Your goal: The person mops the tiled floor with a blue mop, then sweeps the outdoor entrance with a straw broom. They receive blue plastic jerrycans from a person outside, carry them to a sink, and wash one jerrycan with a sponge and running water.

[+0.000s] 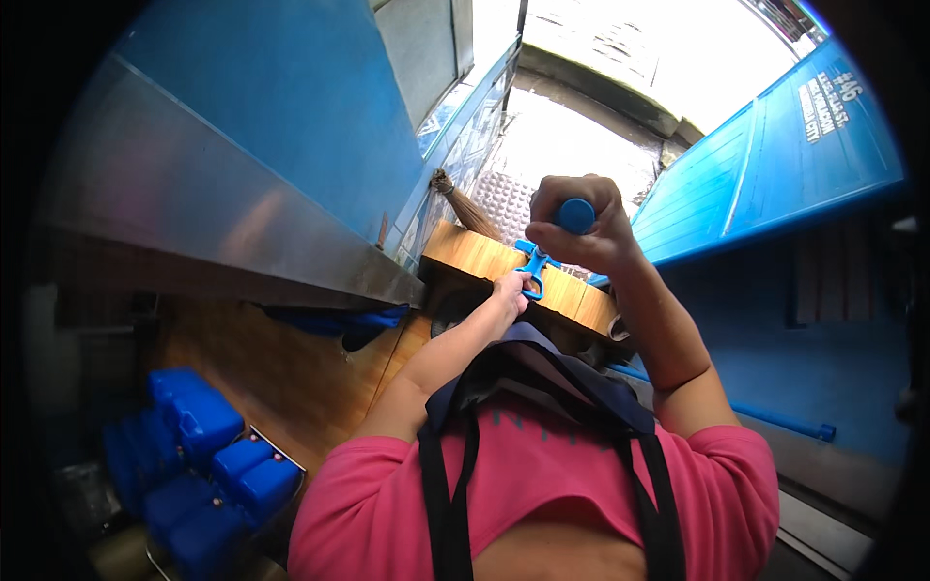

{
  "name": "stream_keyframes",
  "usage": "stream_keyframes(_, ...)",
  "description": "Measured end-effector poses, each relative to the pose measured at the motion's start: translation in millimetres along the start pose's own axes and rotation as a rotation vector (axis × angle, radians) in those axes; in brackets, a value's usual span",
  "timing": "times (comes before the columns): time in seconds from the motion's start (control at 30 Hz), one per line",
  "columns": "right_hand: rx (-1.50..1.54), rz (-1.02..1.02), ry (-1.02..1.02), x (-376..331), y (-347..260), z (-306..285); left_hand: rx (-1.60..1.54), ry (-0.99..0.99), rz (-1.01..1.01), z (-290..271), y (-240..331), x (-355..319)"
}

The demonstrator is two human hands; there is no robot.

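My right hand (593, 228) is raised over the doorway threshold, its fingers wrapped round a handle with a round blue end (575, 216). The rest of that handle is hidden beneath the fist. Lower and to the left, my left hand (513, 290) grips a blue tool with a looped grip (535, 271), which lies over a wooden ledge (480, 255). I cannot make out what kind of tool it is, or whether the two blue pieces are joined.
A straw broom (468, 209) leans beyond the ledge by the tiled wall. Blue panels rise on the left, and a blue door (765, 160) stands open on the right. Several blue water containers (203, 416) sit on the floor at the lower left. Bright pavement lies outside.
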State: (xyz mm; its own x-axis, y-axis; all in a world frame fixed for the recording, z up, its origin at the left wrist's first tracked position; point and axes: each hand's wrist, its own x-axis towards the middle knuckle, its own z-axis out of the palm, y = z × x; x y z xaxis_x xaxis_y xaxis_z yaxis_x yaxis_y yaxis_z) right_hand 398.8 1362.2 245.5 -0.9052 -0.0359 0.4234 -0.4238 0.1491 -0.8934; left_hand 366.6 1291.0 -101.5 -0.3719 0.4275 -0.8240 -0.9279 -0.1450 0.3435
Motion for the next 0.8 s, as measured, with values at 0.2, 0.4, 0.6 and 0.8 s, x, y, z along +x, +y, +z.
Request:
stream_keyframes(0.2, -0.019, 0.090, -0.163, 3, -12, -15, 0.014, -0.059, 0.013, -22, 3, 10)
stream_keyframes(0.4, 0.253, -0.102, -0.108, 15, -85, -31, 0.828, -0.121, 0.178, -62, 10, -49)
stream_keyframes(0.6, 0.602, -0.326, -1.037, 87, -136, -13, 1.129, 0.006, 0.429, -115, 2, -86)
stream_keyframes(0.8, 0.570, -0.188, -0.572, 87, -131, 101, 0.840, 0.044, 0.311, -263, -14, -122)
